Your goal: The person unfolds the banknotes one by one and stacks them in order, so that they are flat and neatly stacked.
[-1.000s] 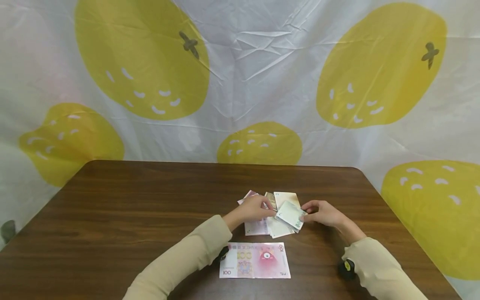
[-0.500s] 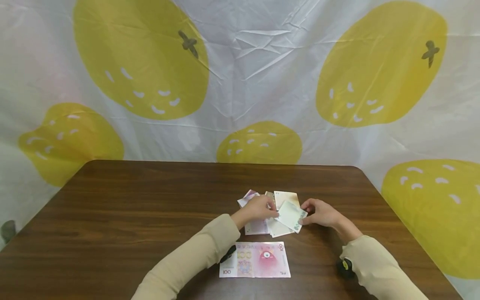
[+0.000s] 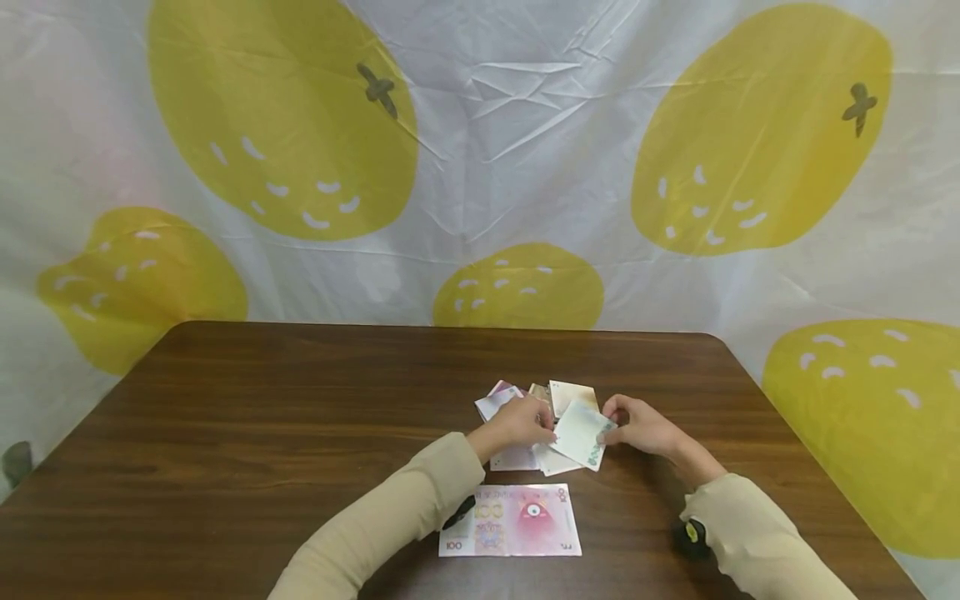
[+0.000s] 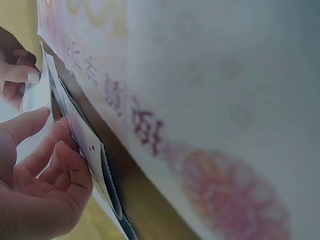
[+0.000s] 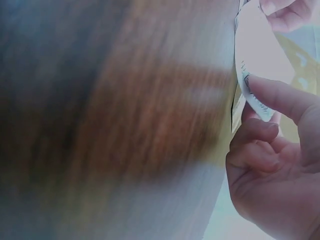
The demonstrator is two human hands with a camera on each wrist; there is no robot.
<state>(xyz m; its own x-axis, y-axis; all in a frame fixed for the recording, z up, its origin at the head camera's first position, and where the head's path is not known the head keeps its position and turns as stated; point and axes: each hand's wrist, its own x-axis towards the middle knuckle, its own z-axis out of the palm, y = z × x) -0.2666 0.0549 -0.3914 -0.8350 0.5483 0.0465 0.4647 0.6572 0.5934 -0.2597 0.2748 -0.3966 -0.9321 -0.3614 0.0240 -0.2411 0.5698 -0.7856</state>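
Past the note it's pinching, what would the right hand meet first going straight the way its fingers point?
Probably the left hand, at the opposite edge of the pale note, though the right hand might brush the notes beneath first; depth is unclear.

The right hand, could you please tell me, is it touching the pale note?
Touching: the right wrist view shows the right hand pinching the pale note, thumb over its printed edge.

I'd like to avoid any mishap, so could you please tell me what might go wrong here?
The pale note, held by the left hand and right hand, could crease. Overlapping notes beneath might drag along. The dark wrist device, overlapping the pink note in the head view, might nudge it.
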